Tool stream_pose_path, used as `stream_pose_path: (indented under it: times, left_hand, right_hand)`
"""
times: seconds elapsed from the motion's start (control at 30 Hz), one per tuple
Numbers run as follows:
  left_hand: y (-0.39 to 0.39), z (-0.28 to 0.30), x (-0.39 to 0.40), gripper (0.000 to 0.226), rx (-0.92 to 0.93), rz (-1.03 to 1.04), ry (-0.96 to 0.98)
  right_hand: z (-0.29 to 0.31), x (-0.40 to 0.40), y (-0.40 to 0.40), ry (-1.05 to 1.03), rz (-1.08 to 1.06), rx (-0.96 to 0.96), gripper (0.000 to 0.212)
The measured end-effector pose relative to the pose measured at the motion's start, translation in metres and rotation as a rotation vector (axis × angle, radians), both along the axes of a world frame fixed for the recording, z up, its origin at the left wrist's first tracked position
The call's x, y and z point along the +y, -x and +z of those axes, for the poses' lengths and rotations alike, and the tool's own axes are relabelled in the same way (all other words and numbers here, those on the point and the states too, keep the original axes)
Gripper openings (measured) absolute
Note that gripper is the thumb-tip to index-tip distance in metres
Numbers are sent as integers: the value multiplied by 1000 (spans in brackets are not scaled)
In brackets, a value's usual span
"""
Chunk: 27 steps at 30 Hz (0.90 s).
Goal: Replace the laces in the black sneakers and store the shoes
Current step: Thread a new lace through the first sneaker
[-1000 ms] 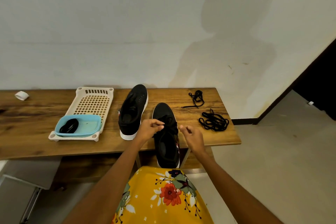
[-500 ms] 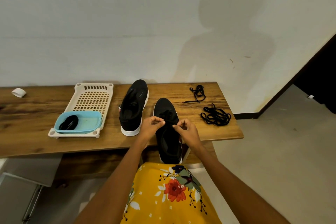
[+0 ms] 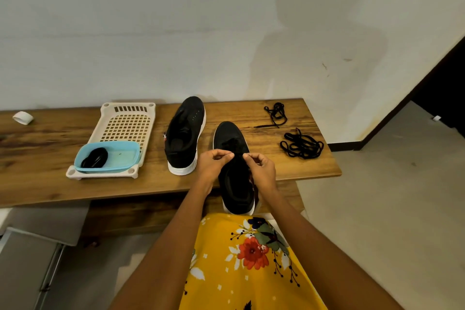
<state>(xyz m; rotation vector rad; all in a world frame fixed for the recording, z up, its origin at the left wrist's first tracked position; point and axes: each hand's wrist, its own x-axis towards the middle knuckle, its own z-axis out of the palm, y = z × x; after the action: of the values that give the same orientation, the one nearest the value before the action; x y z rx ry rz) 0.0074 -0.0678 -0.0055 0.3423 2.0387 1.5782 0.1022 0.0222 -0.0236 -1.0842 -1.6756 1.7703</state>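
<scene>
Overhanging table (image 3: 314, 173) edge — sneaker (image 3: 236, 184), hands (image 3: 214, 166) pinching.

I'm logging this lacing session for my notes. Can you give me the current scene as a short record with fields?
surface: brown wooden table
worked shoe: black sneaker with white sole, heel past the table's front edge
left hand: pinching black lace
right hand: pinching black lace
other shoe: second black sneaker, unlaced
loose laces: two black bundles
tray: cream perforated plastic tray holding light blue tub
</scene>
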Motion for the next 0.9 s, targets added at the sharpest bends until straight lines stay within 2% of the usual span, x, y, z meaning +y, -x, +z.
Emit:
stream_pose_path:
  times: [0.2,0.33,0.47,0.67,0.8,0.9]
  left_hand:
    - [-2,-11,-3,7,-45,57,0]
    - [-2,-12,0,5,-63,105,7]
    - [-6,-14,1,7,-59,174,47]
    - [-3,0,5,10,-65,103,37]
    - [0,2,6,15,28,103,126]
    - [2,2,8,15,75,133,183]
  right_hand:
    - [-5,-2,2,37,18,-57,14]
    - [-5,-4,8,111,-51,-86,17]
    - [-5,-5,10,32,-64,-132,14]
    - [-2,-6,3,71,-59,-17,10]
    - [1,-3,2,52,-63,-23,14]
    - [7,1,6,-16,-54,-98,16]
